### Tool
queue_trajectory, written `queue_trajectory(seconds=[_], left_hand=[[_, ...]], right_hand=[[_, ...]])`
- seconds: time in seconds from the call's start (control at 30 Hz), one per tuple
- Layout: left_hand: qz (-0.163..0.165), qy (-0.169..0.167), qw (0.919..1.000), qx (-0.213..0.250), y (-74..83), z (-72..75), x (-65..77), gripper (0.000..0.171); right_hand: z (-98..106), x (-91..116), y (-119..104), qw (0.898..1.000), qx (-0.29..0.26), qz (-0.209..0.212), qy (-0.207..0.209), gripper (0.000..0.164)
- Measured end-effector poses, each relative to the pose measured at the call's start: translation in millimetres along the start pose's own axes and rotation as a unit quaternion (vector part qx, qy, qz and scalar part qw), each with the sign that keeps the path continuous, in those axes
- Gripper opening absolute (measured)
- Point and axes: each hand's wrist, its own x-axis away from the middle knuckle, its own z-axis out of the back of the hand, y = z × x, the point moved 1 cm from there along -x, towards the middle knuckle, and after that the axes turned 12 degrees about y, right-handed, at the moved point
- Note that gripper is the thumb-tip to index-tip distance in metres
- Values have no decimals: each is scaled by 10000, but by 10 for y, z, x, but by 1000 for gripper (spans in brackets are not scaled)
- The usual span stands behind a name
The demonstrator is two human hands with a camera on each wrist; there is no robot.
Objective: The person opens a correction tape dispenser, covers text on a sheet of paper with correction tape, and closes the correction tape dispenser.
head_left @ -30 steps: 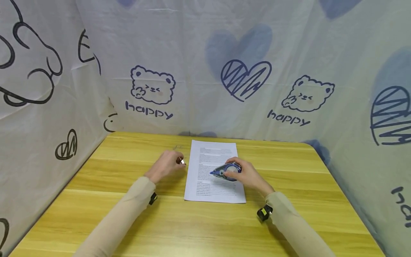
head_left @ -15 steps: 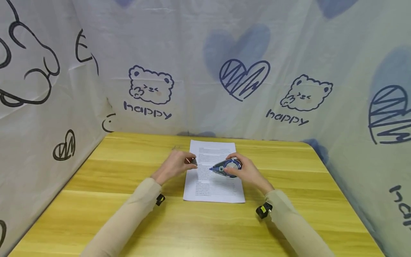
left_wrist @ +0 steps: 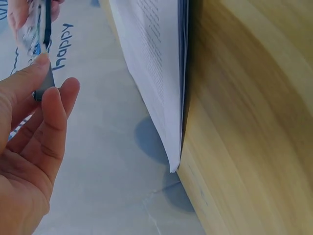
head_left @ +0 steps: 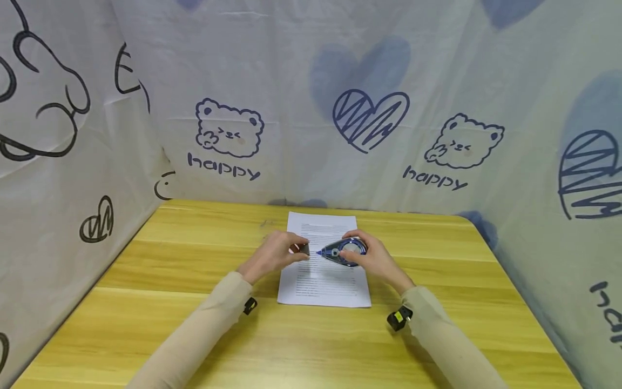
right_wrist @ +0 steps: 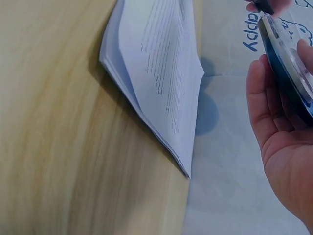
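Note:
My right hand (head_left: 381, 263) grips a blue, clear-bodied correction tape (head_left: 330, 253) above the printed sheets (head_left: 323, 292), its pointed tip facing left. Between the thumb and fingertips of my left hand (head_left: 273, 254) is a small dark cap (head_left: 304, 249), pinched just left of that tip. A narrow gap separates the cap and the tip in the head view. The left wrist view has the cap (left_wrist: 45, 87) at the fingertips, with the correction tape (left_wrist: 36, 27) beyond it. In the right wrist view, the correction tape (right_wrist: 283, 61) lies across the curled fingers.
Under the paper is a yellow wood-grain table (head_left: 204, 324). A white cloth (head_left: 291, 162) printed with hearts and bears hangs behind the table and along its sides. The sheets form a thin stack, their edges slightly spread in the right wrist view (right_wrist: 146, 117).
My left hand has moved right with the cap, from beside the paper to over it, close to the tip of the correction tape. My right hand has risen slightly.

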Motion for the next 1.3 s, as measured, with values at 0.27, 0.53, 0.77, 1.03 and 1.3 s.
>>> queue_trajectory(seconds=[0.27,0.53,0.77,1.03,1.3], left_hand=[[-372,102,9992,116,38,-71,1,31],[-575,201,9980,180,57,-113,-3,31],[-745,218,9969,144,60,-133,11,30],[-705,120,9974,127,56,-168,13,29],[-744,167,9971,62,85,-156,5,31]], right_hand=[[-7,-11,-2,9983,-414,-418,15,44],[47,39,-181,9976,-475,-481,-133,40],[95,117,-348,9970,-582,-475,-203,38],[63,129,-365,9971,-605,-366,-286,39],[37,115,-331,9965,-701,-374,-258,38]])
